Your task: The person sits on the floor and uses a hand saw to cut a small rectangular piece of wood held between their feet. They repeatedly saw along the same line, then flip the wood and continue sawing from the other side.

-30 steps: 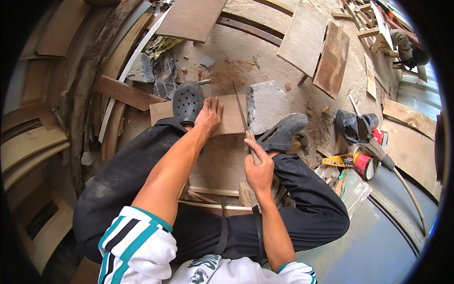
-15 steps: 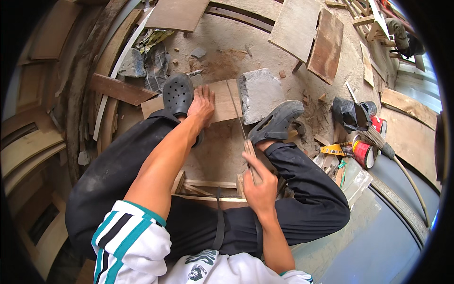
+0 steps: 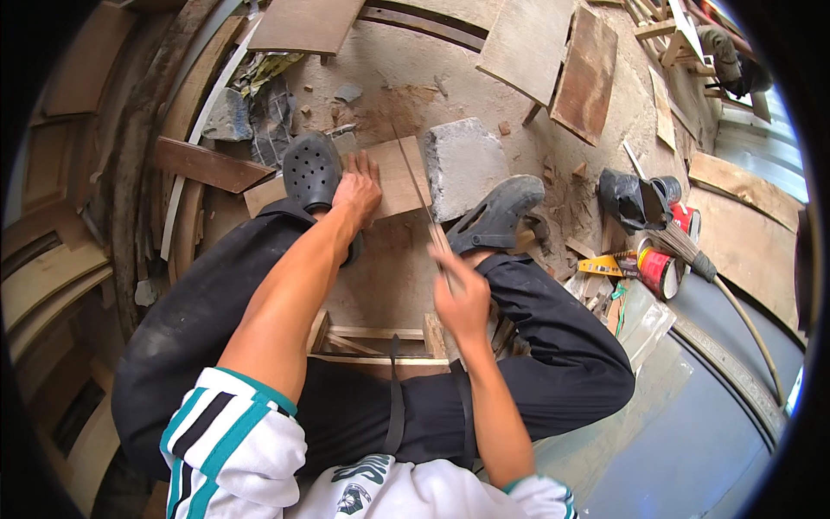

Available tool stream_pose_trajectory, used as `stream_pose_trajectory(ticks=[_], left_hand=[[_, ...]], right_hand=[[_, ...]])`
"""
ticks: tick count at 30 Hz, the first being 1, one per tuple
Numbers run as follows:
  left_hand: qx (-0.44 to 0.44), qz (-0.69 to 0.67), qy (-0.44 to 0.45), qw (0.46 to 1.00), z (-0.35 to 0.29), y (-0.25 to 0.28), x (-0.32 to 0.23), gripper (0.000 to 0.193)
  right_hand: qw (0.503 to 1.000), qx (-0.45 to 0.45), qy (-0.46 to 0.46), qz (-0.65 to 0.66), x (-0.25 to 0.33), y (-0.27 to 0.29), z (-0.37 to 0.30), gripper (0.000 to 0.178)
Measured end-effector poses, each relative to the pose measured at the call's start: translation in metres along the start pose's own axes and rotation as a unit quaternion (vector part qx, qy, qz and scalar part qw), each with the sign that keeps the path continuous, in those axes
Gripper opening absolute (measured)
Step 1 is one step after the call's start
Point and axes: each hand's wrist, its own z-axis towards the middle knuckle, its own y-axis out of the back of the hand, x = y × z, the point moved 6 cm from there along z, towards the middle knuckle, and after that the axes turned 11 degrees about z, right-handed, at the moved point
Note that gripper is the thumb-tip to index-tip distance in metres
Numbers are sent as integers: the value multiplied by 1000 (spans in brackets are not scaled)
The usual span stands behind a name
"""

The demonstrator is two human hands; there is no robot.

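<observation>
A short wooden board (image 3: 401, 180) lies crosswise low to the floor between my feet. My left hand (image 3: 358, 187) presses down on it with the fingers spread flat, right beside the grey clog (image 3: 311, 171) on my left foot. My right hand (image 3: 460, 298) is wrapped round the wooden handle of a handsaw, slightly blurred. The thin blade of the handsaw (image 3: 413, 173) crosses the board near its right end, and its tip reaches past the far edge. Close to that end sits a rough concrete block (image 3: 469, 166), touching or nearly touching the clog (image 3: 497, 218) on my right foot.
A small wooden frame (image 3: 372, 332) is under my legs. Rubble and a reddish plank (image 3: 210, 164) lie to the left. Boards on supports (image 3: 529, 48) stand ahead. A black bag (image 3: 634, 199), a brush (image 3: 679, 244), red cans (image 3: 659, 270) and a yellow tool (image 3: 601, 265) lie right.
My right hand has pushed the handsaw forward, so the blade extends farther beyond the board. My left hand stays on the board. The whole view has shifted slightly.
</observation>
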Motion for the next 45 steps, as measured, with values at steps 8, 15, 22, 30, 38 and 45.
stream_pose_trajectory(ticks=[8, 15, 22, 30, 38, 45], left_hand=[[16, 3, -3, 1000, -7, 3, 6, 127], [-30, -6, 5, 1000, -2, -9, 5, 127], [-22, 49, -10, 999, -2, 6, -2, 132], [6, 1, 5, 1000, 0, -4, -1, 128], [13, -11, 27, 1000, -7, 17, 2, 129], [-81, 23, 93, 992, 27, -63, 22, 129]], right_hand=[[996, 20, -81, -14, 29, 13, -67, 41], [1000, 15, -7, 10, -8, -5, -3, 40], [999, -19, 8, 27, -33, -14, 19, 38], [998, -23, -62, 0, 11, 25, -86, 36], [999, -8, -40, 21, -11, 39, -69, 35], [998, -37, 9, 58, 20, 28, -79, 35]])
